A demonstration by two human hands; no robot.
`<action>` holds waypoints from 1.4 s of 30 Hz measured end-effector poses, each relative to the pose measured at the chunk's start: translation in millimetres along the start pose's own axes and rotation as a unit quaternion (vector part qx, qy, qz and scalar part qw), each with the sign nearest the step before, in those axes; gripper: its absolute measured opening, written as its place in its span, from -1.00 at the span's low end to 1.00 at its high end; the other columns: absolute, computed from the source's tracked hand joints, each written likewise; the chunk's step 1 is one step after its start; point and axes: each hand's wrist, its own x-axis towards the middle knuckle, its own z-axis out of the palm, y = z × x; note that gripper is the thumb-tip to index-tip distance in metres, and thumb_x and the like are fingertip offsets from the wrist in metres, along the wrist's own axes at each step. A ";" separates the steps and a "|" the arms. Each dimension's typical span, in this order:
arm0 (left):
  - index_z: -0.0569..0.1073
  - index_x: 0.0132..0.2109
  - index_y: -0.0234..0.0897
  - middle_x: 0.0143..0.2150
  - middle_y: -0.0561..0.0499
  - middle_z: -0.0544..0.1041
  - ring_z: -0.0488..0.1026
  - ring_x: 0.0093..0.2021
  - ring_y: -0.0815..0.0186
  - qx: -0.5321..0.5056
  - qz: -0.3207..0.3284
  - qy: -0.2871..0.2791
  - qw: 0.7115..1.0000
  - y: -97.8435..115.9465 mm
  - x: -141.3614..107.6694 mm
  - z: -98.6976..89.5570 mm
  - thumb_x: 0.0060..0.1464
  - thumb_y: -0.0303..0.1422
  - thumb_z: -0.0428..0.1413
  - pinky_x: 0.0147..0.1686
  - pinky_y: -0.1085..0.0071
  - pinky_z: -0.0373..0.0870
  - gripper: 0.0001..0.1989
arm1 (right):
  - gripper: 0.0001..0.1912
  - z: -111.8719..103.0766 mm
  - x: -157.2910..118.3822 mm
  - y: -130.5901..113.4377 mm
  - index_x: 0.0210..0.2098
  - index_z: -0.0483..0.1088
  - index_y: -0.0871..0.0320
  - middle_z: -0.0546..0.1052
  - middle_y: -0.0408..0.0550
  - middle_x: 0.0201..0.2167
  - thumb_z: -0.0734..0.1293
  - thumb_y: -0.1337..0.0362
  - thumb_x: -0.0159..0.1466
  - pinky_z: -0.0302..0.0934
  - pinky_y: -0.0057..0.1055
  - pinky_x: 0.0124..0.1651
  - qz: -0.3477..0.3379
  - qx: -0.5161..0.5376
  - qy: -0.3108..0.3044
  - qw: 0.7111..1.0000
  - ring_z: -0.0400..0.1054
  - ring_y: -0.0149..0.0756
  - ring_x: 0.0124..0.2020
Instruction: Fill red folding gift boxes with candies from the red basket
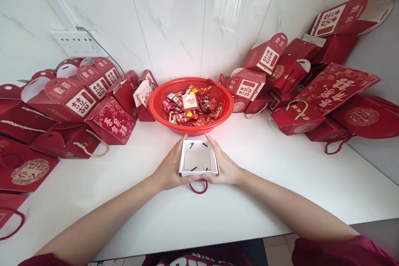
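Note:
Between my two hands is a small gift box (199,158), its white inside facing up at me. Dark cord ends show at its inner corners, and a dark red cord handle (199,191) loops out on the near side. My left hand (172,166) grips the box's left wall, with the thumb along the near edge. On the opposite wall, my right hand (225,165) is closed in the same way. Just beyond the box stands a red plastic basket (191,129) holding many wrapped sweets (177,116) and a small pale square card (190,102).
Red gift boxes (79,104) with rope handles crowd the table's left side. More red boxes (339,87) are piled on the right against the wall. A wall socket (77,43) with a grey cable sits at upper left. The white table (249,216) ends close to my body.

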 end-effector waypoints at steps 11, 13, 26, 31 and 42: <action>-0.19 0.46 -0.09 0.44 -0.27 0.02 0.07 0.40 -0.18 -0.046 -0.036 0.058 0.997 23.8 -11.1 0.7 -0.04 -0.05 0.34 0.32 -0.17 0.11 0.14 | 0.32 6.7 -1.5 0.8 0.45 -0.49 0.06 0.18 0.23 0.16 0.47 -0.11 0.06 0.24 0.08 0.17 -0.013 0.003 0.012 1.000 0.26 0.11 0.14; -0.27 0.47 -0.06 0.47 -0.27 -0.07 0.06 0.41 -0.17 -0.159 -0.031 0.059 0.985 13.9 -14.4 12.7 -0.07 -0.05 0.36 0.31 -0.14 0.15 0.20 | 0.31 8.0 -3.8 0.8 0.45 -0.48 0.07 0.19 0.23 0.14 0.46 -0.13 0.07 0.26 0.08 0.14 -0.017 0.002 0.007 1.000 0.26 0.12 0.13; 0.15 0.32 -0.10 0.27 -0.19 0.35 0.30 0.28 -0.17 -0.212 0.049 0.006 0.976 -22.5 22.9 -16.2 -0.10 -0.16 0.35 0.22 -0.17 0.26 -0.12 | -0.14 -64.3 15.4 -43.7 0.40 0.05 0.14 0.54 0.24 -0.03 0.28 -0.18 0.29 0.36 0.01 -0.07 0.109 -0.273 -0.063 0.954 0.50 0.12 -0.11; 0.14 0.30 -0.21 0.27 -0.28 0.34 0.30 0.26 -0.19 -0.255 0.012 0.010 0.967 -32.3 26.1 -17.4 -0.14 -0.21 0.40 0.19 -0.16 0.28 -0.08 | -0.67 -123.1 61.3 -79.3 0.01 0.47 0.06 0.62 -0.03 -0.31 0.16 0.11 0.44 0.37 -0.28 -0.21 0.128 -0.231 -0.003 0.965 0.53 -0.18 -0.29; 0.10 0.31 -0.16 0.30 -0.26 0.29 0.24 0.31 -0.15 -0.278 -0.011 -0.005 0.961 -36.8 20.1 -17.9 -0.21 -0.18 0.44 0.24 -0.12 0.23 0.01 | -0.62 -56.9 212.0 -3.3 -0.09 0.58 0.16 0.65 -0.10 -0.10 0.28 0.57 0.21 0.39 -0.48 -0.03 0.138 -0.047 -0.351 0.925 0.54 -0.28 -0.09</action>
